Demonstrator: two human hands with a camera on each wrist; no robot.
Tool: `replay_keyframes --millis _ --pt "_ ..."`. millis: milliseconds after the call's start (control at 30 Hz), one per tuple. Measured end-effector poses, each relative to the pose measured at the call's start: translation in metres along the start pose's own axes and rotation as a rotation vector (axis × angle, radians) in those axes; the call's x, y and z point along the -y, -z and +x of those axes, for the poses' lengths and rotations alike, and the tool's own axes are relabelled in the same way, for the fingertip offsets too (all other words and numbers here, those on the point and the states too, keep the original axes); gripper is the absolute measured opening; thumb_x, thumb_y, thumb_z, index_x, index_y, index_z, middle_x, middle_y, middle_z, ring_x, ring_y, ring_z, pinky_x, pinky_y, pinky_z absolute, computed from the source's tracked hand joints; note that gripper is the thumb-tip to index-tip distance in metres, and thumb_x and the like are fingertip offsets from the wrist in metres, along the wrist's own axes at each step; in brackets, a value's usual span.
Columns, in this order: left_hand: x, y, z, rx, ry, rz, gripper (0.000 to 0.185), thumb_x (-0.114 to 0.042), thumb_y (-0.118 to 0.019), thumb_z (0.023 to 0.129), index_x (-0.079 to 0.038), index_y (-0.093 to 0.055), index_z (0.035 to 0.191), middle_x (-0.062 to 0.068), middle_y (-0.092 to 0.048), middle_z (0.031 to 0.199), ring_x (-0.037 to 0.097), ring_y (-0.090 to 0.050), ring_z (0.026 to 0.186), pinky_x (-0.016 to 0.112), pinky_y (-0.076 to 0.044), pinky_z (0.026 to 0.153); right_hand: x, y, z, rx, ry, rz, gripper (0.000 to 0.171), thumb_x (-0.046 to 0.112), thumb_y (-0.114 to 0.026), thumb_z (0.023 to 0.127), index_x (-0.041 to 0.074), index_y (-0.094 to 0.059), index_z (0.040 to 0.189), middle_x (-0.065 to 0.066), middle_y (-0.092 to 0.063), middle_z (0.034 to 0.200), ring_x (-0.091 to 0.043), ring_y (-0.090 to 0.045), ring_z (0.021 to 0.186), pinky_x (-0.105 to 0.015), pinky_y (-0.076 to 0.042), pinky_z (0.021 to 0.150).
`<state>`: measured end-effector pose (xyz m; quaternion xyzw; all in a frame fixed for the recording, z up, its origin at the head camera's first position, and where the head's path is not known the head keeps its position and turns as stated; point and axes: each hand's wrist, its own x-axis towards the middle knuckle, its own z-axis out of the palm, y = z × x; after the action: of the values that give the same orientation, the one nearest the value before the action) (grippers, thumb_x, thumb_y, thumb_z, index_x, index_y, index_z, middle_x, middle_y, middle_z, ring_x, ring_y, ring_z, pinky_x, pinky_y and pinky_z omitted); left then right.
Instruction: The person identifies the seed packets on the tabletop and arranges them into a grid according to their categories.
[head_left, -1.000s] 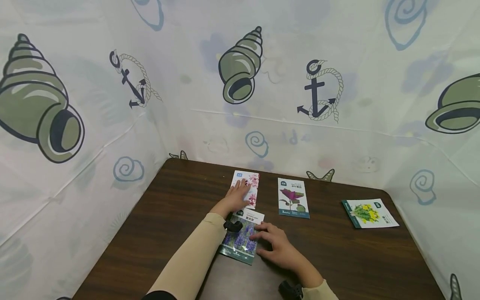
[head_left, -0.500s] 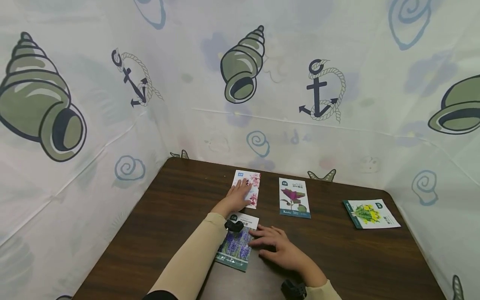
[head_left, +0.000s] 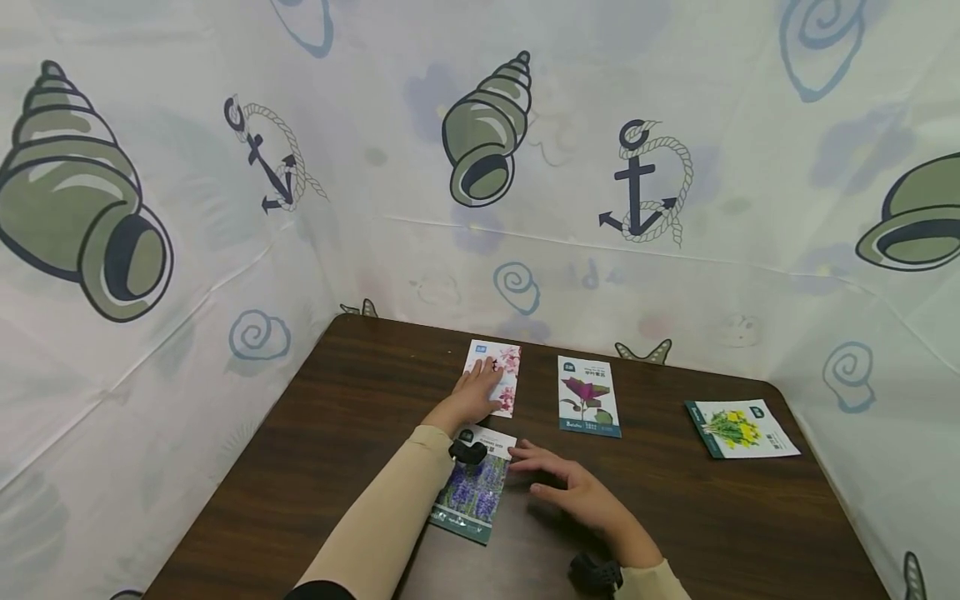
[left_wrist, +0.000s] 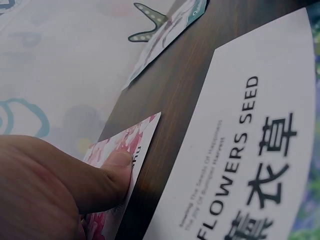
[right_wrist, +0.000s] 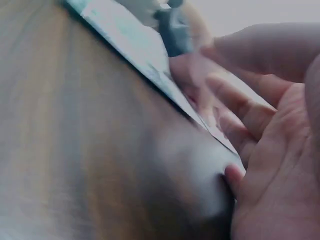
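Fingers first: your left hand [head_left: 474, 393] lies flat, fingers straight, pressing the pink flower packet [head_left: 504, 372] near the desk's [head_left: 315, 467] back edge. Your right hand [head_left: 573, 492] sits relaxed, fingers loosely spread, fingertips at the right edge of the lavender packet [head_left: 471, 492] toward the front edge. I'd guess the sorting's partway: the purple-leaf packet [head_left: 588, 396] lines up beside the pink one, while the yellow flower packet [head_left: 742, 427] lies askew by the right edge. The right wrist view's too blurry to show real contact.

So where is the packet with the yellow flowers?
In the head view, the yellow-flower packet lies flat on the table, far right, beyond the purple-leaf packet, away from both hands.
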<state>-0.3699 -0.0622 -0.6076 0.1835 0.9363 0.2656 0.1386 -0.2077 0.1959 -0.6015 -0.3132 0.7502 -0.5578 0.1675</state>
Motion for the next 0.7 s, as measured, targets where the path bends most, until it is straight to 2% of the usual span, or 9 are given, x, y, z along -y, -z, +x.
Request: replay_keyframes --millis 67,100,167,233,433,600,700 --pt "0.0 0.0 -0.001 -0.003 0.0 -0.008 0.079 -0.026 -0.067 0.109 -0.018 -0.026 0.175 0.009 0.001 0.186 0.029 0.008 0.173 0.055 0.001 0.14 -0.004 0.006 -0.003 -0.042 -0.002 0.204 0.041 0.001 -0.049 0.113 0.001 -0.059 0.154 -0.014 -0.044 0.174 -0.015 -0.026 0.169 -0.015 -0.026 0.127" --pt "0.0 0.001 -0.001 -0.005 0.0 -0.013 0.079 -0.026 -0.068 0.109 -0.018 -0.026 0.175 0.009 0.0 0.186 0.029 0.008 0.173 0.055 0.001 0.14 -0.005 0.01 -0.004 -0.064 0.007 0.295 0.043 -0.001 -0.046 0.113 -0.003 -0.056 0.155 -0.017 -0.044 0.173 -0.013 -0.029 0.168 -0.013 -0.028 0.125" --pt "-0.001 0.001 -0.001 -0.004 -0.001 -0.015 0.079 -0.026 -0.068 0.109 -0.019 -0.026 0.175 0.008 0.001 0.186 0.029 0.008 0.173 0.055 0.001 0.14 -0.008 0.017 -0.007 -0.102 0.031 0.437 0.045 -0.003 -0.04 0.114 -0.009 -0.049 0.157 -0.022 -0.042 0.173 -0.009 -0.033 0.165 -0.015 -0.031 0.125" --pt "-0.002 0.002 -0.003 0.0 -0.003 -0.01 0.08 -0.026 -0.068 0.109 -0.019 -0.024 0.176 0.008 0.002 0.185 0.029 0.008 0.173 0.055 0.001 0.14 -0.009 0.023 -0.01 -0.122 0.051 0.529 0.047 -0.003 -0.036 0.114 -0.011 -0.044 0.159 -0.023 -0.039 0.174 -0.01 -0.036 0.164 -0.018 -0.032 0.127" --pt "-0.01 0.007 -0.011 0.004 -0.014 -0.026 0.078 -0.024 -0.065 0.111 -0.015 -0.022 0.176 0.011 0.002 0.186 0.032 0.008 0.173 0.055 0.002 0.14 -0.012 0.038 -0.015 -0.101 0.091 0.592 0.051 -0.005 -0.031 0.113 -0.012 -0.037 0.163 -0.022 -0.037 0.176 -0.016 -0.035 0.165 -0.023 -0.031 0.13" --pt "-0.014 0.012 -0.016 0.008 -0.011 -0.032 0.077 -0.022 -0.064 0.111 -0.012 -0.023 0.175 0.013 0.001 0.186 0.034 0.007 0.173 0.056 0.001 0.14 -0.019 0.053 -0.022 -0.072 0.175 0.621 0.05 -0.009 -0.026 0.112 -0.018 -0.035 0.16 -0.023 -0.043 0.172 -0.026 -0.04 0.163 -0.029 -0.034 0.132" --pt "-0.012 0.011 -0.015 0.013 -0.004 -0.025 0.077 -0.023 -0.063 0.112 -0.014 -0.021 0.176 0.011 0.003 0.186 0.032 0.008 0.173 0.054 0.002 0.14 -0.024 0.066 -0.029 -0.081 0.204 0.653 0.048 -0.008 -0.024 0.113 -0.019 -0.035 0.159 -0.023 -0.047 0.169 -0.027 -0.044 0.161 -0.031 -0.037 0.131"
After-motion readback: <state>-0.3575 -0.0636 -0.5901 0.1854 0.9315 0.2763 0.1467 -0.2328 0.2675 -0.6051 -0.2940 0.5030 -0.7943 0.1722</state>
